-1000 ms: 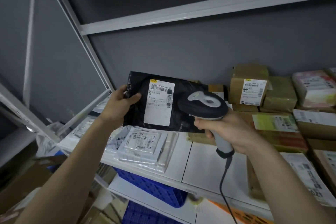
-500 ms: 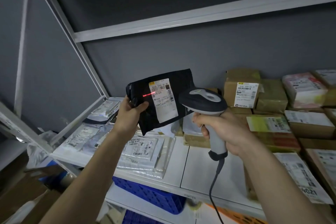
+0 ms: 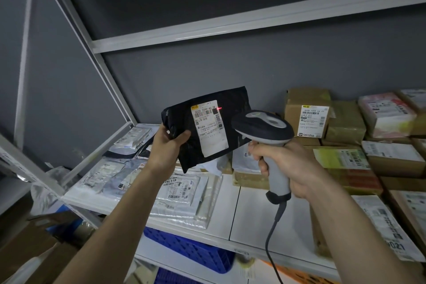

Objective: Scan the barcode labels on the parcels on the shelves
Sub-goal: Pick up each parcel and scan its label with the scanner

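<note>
Right now my left hand (image 3: pixel 166 145) grips the black parcel (image 3: pixel 207 127) by its lower left corner, thumb curled over the front and fingers behind, holding it tilted in the air above the white shelf (image 3: pixel 253 210). Its white barcode label (image 3: pixel 208 129) faces me, and a short red scan line (image 3: pixel 219 108) sits at the label's 1 o'clock corner, just past the top barcode. My right hand (image 3: pixel 283 168) is wrapped tight round the grey handle of the barcode scanner (image 3: pixel 262 129), whose dark head sits just at 3 o'clock of the parcel, nose toward the label; its cable (image 3: pixel 272 237) hangs down toward 6 o'clock. Below the parcel, flat clear-wrapped packets (image 3: pixel 182 193) lie on the shelf with their labels up, and more pale and dark mailers (image 3: pixel 129 143) are stacked toward 9 o'clock by the slanted frame post. At 3 o'clock of the scanner stand brown cardboard boxes (image 3: pixel 306 115) — one with a white label (image 3: pixel 312 121) facing me — with further labelled boxes piled along the right edge. A blue plastic crate (image 3: pixel 191 251) shows on the level underneath, at 6 o'clock, and an upper shelf rail (image 3: pixel 230 27) runs across at 12 o'clock against the grey wall.
</note>
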